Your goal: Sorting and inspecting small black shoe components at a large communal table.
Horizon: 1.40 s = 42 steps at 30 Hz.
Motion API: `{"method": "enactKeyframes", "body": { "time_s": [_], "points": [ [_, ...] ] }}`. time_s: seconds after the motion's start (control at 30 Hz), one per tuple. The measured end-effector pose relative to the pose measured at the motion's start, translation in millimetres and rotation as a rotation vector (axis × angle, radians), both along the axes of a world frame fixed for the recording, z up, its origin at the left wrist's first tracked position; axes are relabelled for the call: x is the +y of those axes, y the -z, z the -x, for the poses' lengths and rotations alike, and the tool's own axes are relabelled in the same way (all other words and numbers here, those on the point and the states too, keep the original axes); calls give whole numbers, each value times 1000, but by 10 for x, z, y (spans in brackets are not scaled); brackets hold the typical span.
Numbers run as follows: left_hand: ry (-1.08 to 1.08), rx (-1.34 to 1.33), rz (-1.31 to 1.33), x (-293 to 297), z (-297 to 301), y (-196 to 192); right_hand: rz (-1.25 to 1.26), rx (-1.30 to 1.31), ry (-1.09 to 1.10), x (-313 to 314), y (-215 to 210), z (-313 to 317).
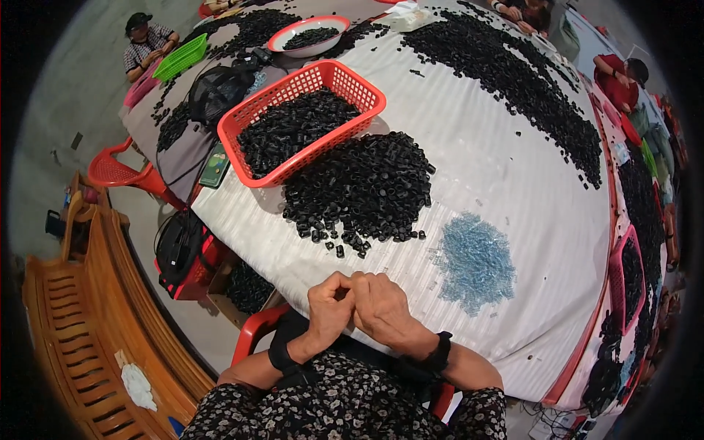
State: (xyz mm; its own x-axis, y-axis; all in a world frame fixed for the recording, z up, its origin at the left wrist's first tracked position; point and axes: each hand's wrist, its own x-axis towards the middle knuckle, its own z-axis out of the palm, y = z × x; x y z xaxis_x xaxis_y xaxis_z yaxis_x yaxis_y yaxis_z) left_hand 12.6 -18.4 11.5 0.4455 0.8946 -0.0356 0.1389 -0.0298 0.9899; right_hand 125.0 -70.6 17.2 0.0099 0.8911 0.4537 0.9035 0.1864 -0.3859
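Note:
My left hand (331, 308) and my right hand (381, 306) meet at the table's near edge, fingers curled and fingertips pressed together. Whatever they pinch is hidden by the fingers. Just beyond them lies a heap of small black plastic caps (359, 187), a few scattered toward me. To the right of my hands spreads a pile of tiny clear bluish plastic pieces (477, 262). Behind the black heap, a red plastic basket (375, 99) holds more small black parts.
A white cloth (543, 213) covers the table. Long piles of black parts (513, 73) stretch across its far side. A red-rimmed basin (343, 27) and a green basket (182, 59) stand farther back. A wooden bench (139, 293) is at left; other people (620, 81) sit around.

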Motion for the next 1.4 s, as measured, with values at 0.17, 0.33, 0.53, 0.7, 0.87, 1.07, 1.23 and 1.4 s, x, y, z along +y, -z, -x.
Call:
{"method": "enactKeyframes", "body": {
  "time_s": [0.17, 0.33, 0.53, 0.7, 0.87, 1.07, 1.23, 1.4],
  "points": [
    [6, 6, -12, 10, -34, -29, -64, 5, 1, -1, 16, -43],
    [-4, -144, 221, 169, 2, -8, 336, 467, -153, 48, -330, -377],
    [-107, -252, 156, 628, 218, -127, 291, 285, -3, -16, -392, -819],
    [-251, -117, -242, 1078, 326, -407, 373, 270, -93, 28, -387, -677],
    [-315, 72, -696, 1689, 300, -453, 372, 155, -178, 57, -159, -615],
    [-269, 454, -1214, 2090, 308, -451, 256, 138, -154, 88, -112, -541],
    [-174, 295, -1255, 1517, 132, -534, 114, 359, 43, 90, -68, -657],
    [312, 161, -1136, 854, -117, -251, -145, 608, 406, 77, -113, -843]
  ]
}}
